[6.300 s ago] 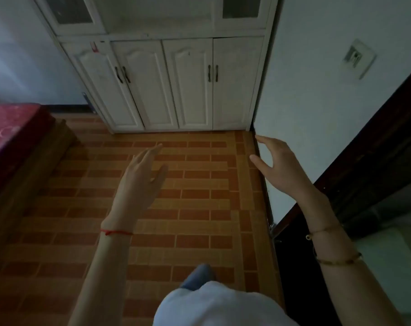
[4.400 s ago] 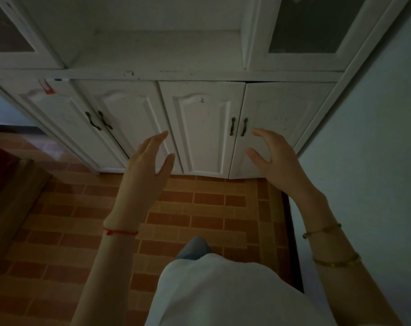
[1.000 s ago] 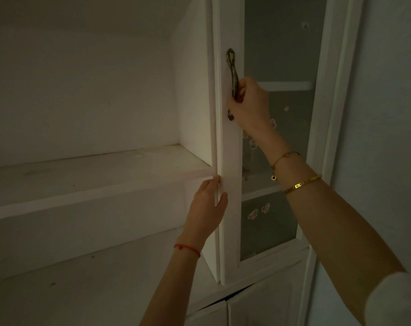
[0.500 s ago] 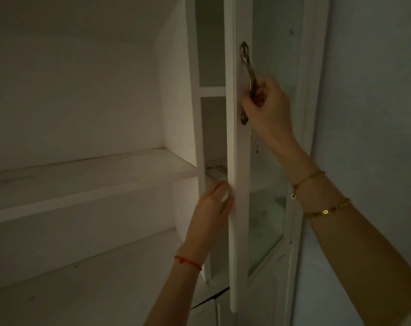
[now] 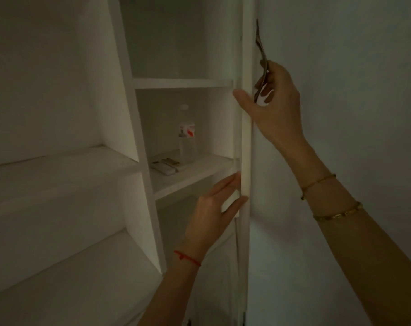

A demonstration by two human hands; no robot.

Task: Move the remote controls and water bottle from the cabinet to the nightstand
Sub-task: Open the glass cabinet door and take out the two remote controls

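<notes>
The white cabinet's upper right compartment stands open. On its middle shelf (image 5: 199, 171) a clear water bottle (image 5: 187, 135) with a white cap and red-and-white label stands upright. Two white remote controls (image 5: 165, 166) lie side by side just left of the bottle. My right hand (image 5: 273, 107) grips the metal door handle (image 5: 261, 60), thumb on the door's edge. My left hand (image 5: 217, 209) rests with spread fingers against the lower edge of the open door (image 5: 246, 128), below the shelf. Both hands are right of the objects, not touching them.
Wide open white shelves (image 5: 58, 175) fill the left side. A plain white wall (image 5: 341, 67) stands close on the right, behind the opened door. An upper shelf (image 5: 183, 83) sits above the bottle's compartment.
The door has swung fully open to the right, drawn by my right hand on the handle. My left hand followed its edge. The bottle and remotes have come into view.
</notes>
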